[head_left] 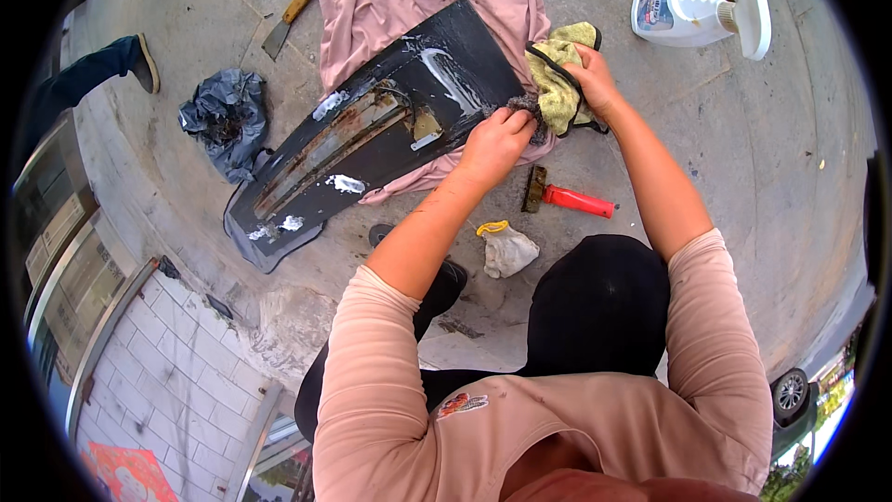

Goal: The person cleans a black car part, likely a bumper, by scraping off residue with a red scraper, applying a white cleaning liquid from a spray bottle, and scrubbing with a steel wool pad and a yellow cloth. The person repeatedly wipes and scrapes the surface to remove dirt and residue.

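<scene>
Beige long-sleeved shirt (595, 428) around five o'clock; at one o'clock, right hand (595, 84) gripping yellow-green, black-edged cloth (556, 98), left hand (500, 139) pinching apparently a dark-grey fuzzy pad (527, 108) by the tapered black panel (383, 153) at eleven o'clock.

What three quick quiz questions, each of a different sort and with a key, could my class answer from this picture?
1. True or false: the dark panel has white smears on it.
2. Fill in: the right hand grips a yellow-green ____ with dark edging.
3. Which of these lies nearest the left hand?
A) the white spray bottle
B) the wooden-handled scraper
C) the red-handled tool

Key: 1. True. 2. Cloth. 3. C.
</scene>
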The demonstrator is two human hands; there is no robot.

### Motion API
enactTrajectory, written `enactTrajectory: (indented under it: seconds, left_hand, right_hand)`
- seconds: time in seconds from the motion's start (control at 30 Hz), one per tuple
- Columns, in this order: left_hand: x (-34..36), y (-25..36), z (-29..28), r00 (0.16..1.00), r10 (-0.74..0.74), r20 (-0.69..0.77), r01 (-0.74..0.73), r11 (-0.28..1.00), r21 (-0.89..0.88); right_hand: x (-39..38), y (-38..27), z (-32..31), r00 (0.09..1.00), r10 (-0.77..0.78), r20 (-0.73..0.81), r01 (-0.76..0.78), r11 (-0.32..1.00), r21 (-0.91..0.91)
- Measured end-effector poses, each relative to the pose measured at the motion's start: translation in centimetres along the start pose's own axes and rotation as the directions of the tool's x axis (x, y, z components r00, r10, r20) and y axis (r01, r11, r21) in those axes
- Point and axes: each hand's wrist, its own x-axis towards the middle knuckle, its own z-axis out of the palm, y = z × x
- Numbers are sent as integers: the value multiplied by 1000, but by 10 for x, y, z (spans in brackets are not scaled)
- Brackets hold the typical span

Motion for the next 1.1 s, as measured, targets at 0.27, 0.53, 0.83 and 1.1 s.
enactTrajectory:
  seconds: [0.27,0.53,0.83,1.1]
  left_hand:
    - [10,-150,-67,827,-420,-374,531,802,275]
    - [23,-90,-42,932,-285,-223,312,945,95]
    - [-23,-36,-20,968,-224,-111,237,964,123]
    - [3,-85,-54,886,-447,-126,460,810,363]
  right_hand:
    - [-24,-23,66,960,-257,113,244,566,-787]
    - [-21,-24,76,962,-212,174,244,373,-895]
    - [-9,-32,69,984,-143,102,154,425,-892]
    - [-7,-33,75,983,-131,126,171,418,-892]
